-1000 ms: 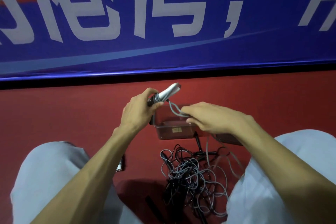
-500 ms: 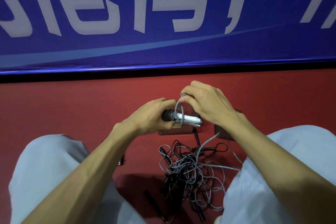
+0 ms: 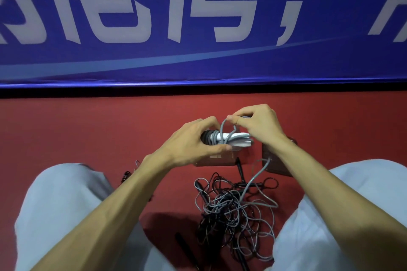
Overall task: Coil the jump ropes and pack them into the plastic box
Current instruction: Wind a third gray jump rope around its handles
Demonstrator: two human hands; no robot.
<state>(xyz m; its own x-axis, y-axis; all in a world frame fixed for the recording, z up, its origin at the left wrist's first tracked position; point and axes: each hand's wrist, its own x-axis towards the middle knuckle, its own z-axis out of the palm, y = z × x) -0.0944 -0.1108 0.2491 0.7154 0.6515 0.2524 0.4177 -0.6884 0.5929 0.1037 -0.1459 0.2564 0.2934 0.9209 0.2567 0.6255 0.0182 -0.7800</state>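
My left hand [image 3: 191, 143] grips the black end of a pair of white jump rope handles [image 3: 233, 138], held level above the floor. A grey rope [image 3: 226, 136] is looped round those handles. My right hand [image 3: 257, 125] pinches a loop of this rope just above them. The rope's free length [image 3: 255, 178] hangs down into a tangle of grey and black ropes [image 3: 233, 211] on the red floor between my knees. The clear plastic box [image 3: 220, 158] sits on the floor under my hands, mostly hidden by them.
A second dark box or lid [image 3: 277, 163] lies right of the plastic box, half under my right wrist. A black handle [image 3: 185, 246] lies near the tangle's left side. My grey-trousered knees [image 3: 66, 204] flank the pile. A blue banner [image 3: 198, 28] stands along the floor's far edge.
The handles went from tilted up to level and lower. My right hand rose from beside the box to above the handles, carrying the grey rope round them.
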